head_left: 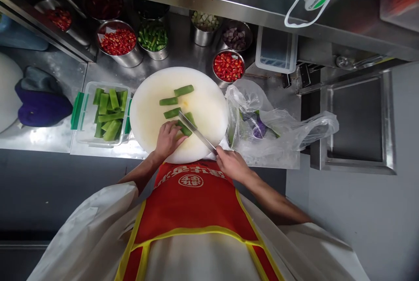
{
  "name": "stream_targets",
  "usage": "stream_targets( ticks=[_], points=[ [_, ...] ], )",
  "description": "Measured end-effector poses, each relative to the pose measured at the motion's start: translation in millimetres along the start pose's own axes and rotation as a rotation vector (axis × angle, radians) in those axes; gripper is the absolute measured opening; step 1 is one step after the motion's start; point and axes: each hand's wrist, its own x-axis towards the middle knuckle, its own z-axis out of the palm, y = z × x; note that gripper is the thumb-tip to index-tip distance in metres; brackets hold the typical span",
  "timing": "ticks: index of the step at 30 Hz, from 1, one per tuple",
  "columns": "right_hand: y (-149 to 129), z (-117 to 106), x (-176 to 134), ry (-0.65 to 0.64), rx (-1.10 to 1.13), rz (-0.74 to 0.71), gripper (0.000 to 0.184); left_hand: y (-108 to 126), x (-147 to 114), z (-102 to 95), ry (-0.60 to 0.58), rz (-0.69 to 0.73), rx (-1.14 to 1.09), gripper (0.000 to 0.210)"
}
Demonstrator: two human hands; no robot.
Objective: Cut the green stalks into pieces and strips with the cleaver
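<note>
My right grip [231, 163] is clamped on the knife [201, 137], its blade slanting between green pieces. My left grip [168, 139] bends over the nearest green piece [183, 128] on the board [144, 106], seemingly to steady it; pinching or just pressing, I can't tell. Bare board remains either side; the tub [85, 115] and plastic bag [288, 119] crowd its rims, the apron [193, 207] its near edge.

Room is left over the far-left part of the white board [145, 106]; its near-right part is crossed by the knife [198, 134]. Passage is obstructed leftward by the clear container [85, 117], rightward by the plastic bag [284, 124], forward by metal pots [130, 59] and the raised shelf [229, 5].
</note>
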Motion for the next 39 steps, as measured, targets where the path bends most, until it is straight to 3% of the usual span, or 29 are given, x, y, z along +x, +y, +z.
stream_targets(
  ticks=[4,11,18,26,33,39],
  points=[
    [-5,-9,-6,-0.028,-0.032,-0.005,0.025,-13,-6,5.8,0.01,0.098,-0.108,0.022],
    [-17,-23,-17,-0.024,-0.066,-0.036,0.027,-18,12,1.0,-0.072,0.166,-0.106,0.021],
    [-23,-25,-26,-0.092,-0.032,-0.009,0.027,-18,12,0.7,-0.086,0.172,-0.12,0.022],
    [-33,-14,11,-0.077,-0.024,-0.016,0.026,-19,12,1.7,-0.079,0.169,-0.151,0.022],
    [-1,0,12,-0.023,0.09,-0.02,0.025,-24,11,-0.9,-0.086,0.176,-0.164,0.02],
    [14,2,10,0.056,0.124,0.045,0.025,-23,32,2.7,-0.063,0.202,-0.175,0.019]
  ],
)
